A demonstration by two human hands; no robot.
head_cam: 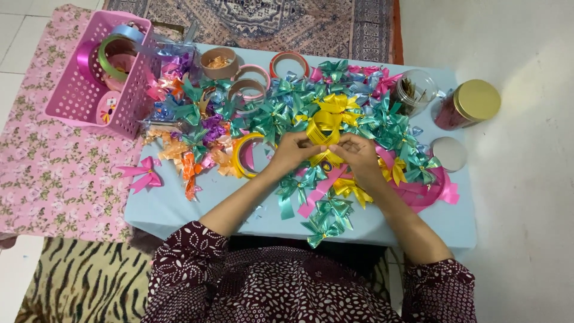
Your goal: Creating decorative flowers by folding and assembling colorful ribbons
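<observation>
Yellow ribbon point(324, 127), folded into loops, sits over the middle of the table point(161, 206), pinched from both sides: the left hand point(291, 152) has its fingers closed on the loops' left lower edge, and the right hand point(357, 154) has its fingers closed on the right lower edge, the two hands nearly touching. One more yellow bow point(350, 189) lies just below the right wrist. Teal bows point(391, 122) crowd the table past easy counting, well over a dozen, heaped mostly behind and to the right of the hands, with three or four point(327, 216) near the front edge. Loose pink ribbon point(427, 192) curls at the right, and one pink bow point(142, 172) lies alone off the table's left edge on a floral cloth point(48, 173). Orange bows point(188, 164) cluster at the left. Four ribbon rolls show on the table: one yellow roll point(242, 157) beside the left hand, two pink-edged rolls point(251, 81), and one orange roll point(289, 60) at the back. One cardboard cup point(219, 63) stands by them. One pink basket point(89, 90) at the left holds several more rolls. At the right stand one clear jar point(415, 90), one gold-lidded jar point(469, 103), and one round white lid point(449, 153).
</observation>
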